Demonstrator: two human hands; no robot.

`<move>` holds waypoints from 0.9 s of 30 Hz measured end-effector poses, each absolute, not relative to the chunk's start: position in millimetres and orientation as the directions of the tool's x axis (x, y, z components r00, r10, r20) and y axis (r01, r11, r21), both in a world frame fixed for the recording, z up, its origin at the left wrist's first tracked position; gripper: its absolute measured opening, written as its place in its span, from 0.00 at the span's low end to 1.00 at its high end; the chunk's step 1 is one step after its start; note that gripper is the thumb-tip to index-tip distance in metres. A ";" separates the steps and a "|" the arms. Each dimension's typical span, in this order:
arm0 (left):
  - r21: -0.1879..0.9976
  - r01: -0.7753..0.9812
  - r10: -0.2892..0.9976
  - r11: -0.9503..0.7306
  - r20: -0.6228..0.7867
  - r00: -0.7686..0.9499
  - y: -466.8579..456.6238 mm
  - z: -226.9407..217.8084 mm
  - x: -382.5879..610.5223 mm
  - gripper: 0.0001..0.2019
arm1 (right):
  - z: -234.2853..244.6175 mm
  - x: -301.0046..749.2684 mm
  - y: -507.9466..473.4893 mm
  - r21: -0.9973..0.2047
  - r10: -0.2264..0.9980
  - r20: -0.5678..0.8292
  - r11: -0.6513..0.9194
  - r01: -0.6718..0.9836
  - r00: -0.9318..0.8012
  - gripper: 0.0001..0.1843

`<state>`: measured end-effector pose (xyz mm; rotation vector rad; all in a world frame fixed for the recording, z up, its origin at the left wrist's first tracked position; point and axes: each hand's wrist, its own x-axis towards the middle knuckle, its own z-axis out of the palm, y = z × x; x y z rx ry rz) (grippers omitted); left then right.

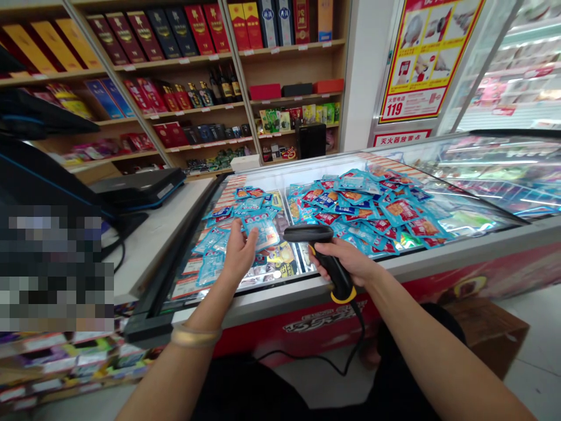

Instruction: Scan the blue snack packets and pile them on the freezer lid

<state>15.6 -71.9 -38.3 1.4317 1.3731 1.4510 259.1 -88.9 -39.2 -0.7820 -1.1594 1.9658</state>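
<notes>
My left hand (pixel 240 251) is over the left pile, thumb and fingers closed at the edge of a light-blue snack packet (pixel 265 231). That packet shows its pale side with small print, and part of the grip is hidden. In my right hand (pixel 350 260) is a black and yellow barcode scanner (pixel 310 234), its head pointing left toward the packet. Its cable hangs down in front of the freezer. Under my left hand lie several similar blue packets (pixel 211 268) on the glass. A larger heap of blue and red snack packets (pixel 368 204) lies to the right of the scanner.
The packets rest on a glass-topped chest freezer (pixel 421 266) with a grey rim. At the left stands a counter (pixel 175 219) with a black scale (pixel 140 187). Shelves (pixel 175 61) of boxes and bottles line the back. A cardboard box (pixel 495 330) sits on the floor at right.
</notes>
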 end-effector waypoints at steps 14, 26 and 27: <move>0.700 0.557 0.834 -0.447 0.551 -0.023 -28.3 -16.0 66.6 0.25 | -32.7 313.2 -81.8 -0.782 0.944 0.023 -0.188 -0.594 -0.328 0.15; 0.655 0.666 0.909 -0.358 0.406 0.090 42.4 24.9 209.4 0.22 | -38.6 387.5 -67.6 -0.733 0.997 0.055 0.001 -0.681 -0.058 0.12; 0.634 0.693 0.915 -0.344 0.392 0.096 41.8 24.2 211.6 0.21 | -40.1 388.1 -68.0 -0.731 0.997 0.047 -0.007 -0.682 -0.060 0.12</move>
